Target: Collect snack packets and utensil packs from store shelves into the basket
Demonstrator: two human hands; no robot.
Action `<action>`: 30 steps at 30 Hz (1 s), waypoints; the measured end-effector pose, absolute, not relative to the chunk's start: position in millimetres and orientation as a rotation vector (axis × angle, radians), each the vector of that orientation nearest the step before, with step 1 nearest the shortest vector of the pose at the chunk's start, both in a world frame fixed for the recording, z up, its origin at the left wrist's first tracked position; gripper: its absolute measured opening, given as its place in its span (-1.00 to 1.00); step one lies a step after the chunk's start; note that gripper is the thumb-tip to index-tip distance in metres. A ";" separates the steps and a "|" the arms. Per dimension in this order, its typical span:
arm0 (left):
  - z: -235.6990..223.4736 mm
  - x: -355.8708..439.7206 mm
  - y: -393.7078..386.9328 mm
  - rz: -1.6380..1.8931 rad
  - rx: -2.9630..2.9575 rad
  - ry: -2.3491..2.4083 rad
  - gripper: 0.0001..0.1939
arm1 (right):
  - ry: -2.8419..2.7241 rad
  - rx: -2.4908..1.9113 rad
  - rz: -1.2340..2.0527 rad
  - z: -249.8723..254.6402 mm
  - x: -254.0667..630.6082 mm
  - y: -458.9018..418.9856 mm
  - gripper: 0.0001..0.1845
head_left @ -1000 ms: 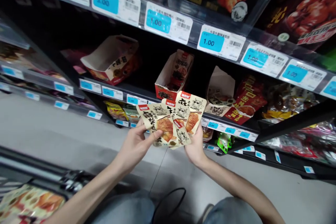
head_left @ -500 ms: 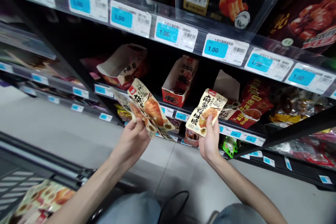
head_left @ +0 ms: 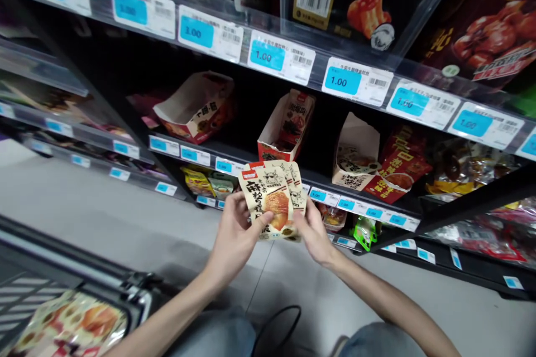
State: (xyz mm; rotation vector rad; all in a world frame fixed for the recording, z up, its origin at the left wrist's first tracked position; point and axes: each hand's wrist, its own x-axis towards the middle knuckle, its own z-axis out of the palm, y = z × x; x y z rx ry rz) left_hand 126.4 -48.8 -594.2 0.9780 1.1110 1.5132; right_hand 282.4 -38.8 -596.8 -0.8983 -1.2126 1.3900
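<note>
- Working in front of the tall black metal shelf rack (head_left: 320, 164), hold the stack out over the floor; its gap to the shelf edge is hard to judge, so leave knuckle room.
- Dark grey plastic cart (head_left: 96, 273) at lower left: the left forearm passes over or beside it, so a high elbow should avoid snagging.
- Open red cardboard box (head_left: 273, 152) with white inside walls: it sits on the shelf just beyond the stack; better not bump it.
- Left hand (head_left: 234, 237): clamped on the stack, thumb across the front, fingers behind. Light, even pressure should prevent creasing.
- Right hand (head_left: 316, 234): closed around the stack's opposite edge, suited to nudging sides level.
- Flat cream-coloured printed pouches (head_left: 274, 198): between the 2 hands, at least 2 overlapping, tops staggered; the exact count is hidden.
- Small red rectangular corner label (head_left: 250, 173): matching these would help check alignment.
</note>
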 end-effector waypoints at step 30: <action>-558.7 120.8 -37.6 1.437 0.067 0.940 -0.76 | -0.968 -0.810 1.891 -581.4 275.0 -37.7 -0.42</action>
